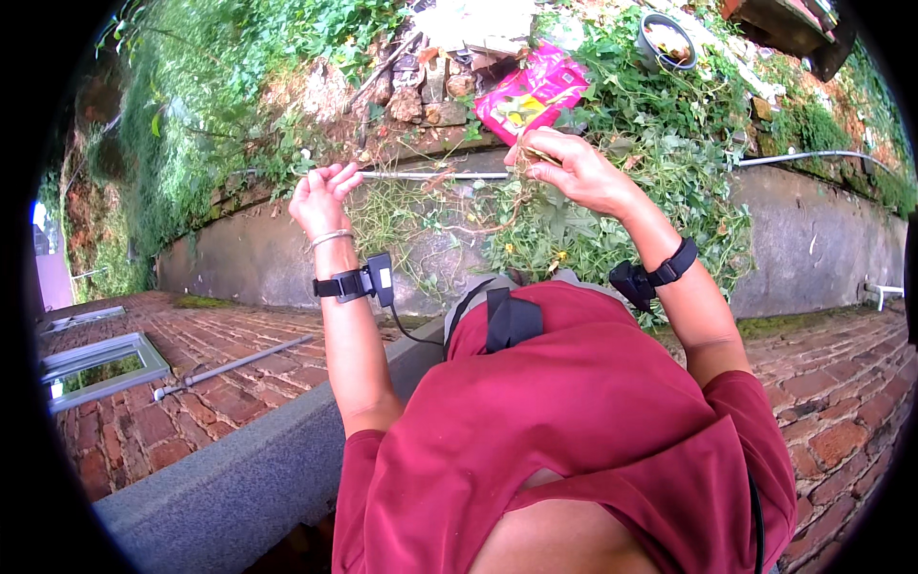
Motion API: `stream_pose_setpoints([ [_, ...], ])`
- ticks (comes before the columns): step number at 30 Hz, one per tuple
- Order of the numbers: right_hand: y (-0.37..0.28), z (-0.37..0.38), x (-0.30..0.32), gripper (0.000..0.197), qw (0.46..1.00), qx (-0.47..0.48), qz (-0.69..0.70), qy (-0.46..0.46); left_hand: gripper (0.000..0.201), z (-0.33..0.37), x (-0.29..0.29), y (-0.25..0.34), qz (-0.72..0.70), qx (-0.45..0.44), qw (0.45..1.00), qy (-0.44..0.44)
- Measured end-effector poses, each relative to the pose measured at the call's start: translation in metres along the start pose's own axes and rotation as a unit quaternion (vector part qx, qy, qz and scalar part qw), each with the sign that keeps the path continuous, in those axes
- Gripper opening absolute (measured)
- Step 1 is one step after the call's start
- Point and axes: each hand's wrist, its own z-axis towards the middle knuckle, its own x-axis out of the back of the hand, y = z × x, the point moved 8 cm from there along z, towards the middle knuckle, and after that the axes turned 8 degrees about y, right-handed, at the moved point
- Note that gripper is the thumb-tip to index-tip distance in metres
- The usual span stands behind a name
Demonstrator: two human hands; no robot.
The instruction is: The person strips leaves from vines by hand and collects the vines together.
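Note:
My right hand is closed on a small bundle of thin vine stems, with loose strands trailing below it. Off to the left, my left hand has its fingers curled in; anything it may hold is too small to make out. Between and below both hands spreads a tangled heap of leafy green vines, partly over the concrete strip. A bright pink plastic bag with a yellow-green print lies just beyond my right hand.
A thin pale pipe runs along the concrete path. Past it are rough stones, leafy ground cover and a dark bucket with debris inside. Brick walls and a grey ledge stand on my near side.

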Motion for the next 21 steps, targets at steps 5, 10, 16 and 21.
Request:
stream_pose_setpoints([
  [5, -0.014, 0.008, 0.018, 0.019, 0.994, -0.010, 0.069, 0.085, 0.057, 0.017, 0.042, 0.011, 0.577, -0.096, 0.808, 0.065],
  [10, 0.004, 0.022, 0.009, 0.013, 0.954, -0.108, 0.257, 0.115, 0.068, -0.133, -0.111, -0.002, 0.292, -0.210, 0.880, -0.310],
  [16, 0.006, 0.034, 0.016, 0.021, 0.990, -0.070, 0.096, 0.072, 0.021, -0.168, -0.160, -0.007, 0.205, -0.223, 0.907, -0.293],
  [21, 0.034, 0.014, 0.077, 0.028, 0.960, -0.131, 0.041, 0.243, 0.018, -0.149, -0.158, -0.007, 0.205, -0.168, 0.916, -0.302],
])
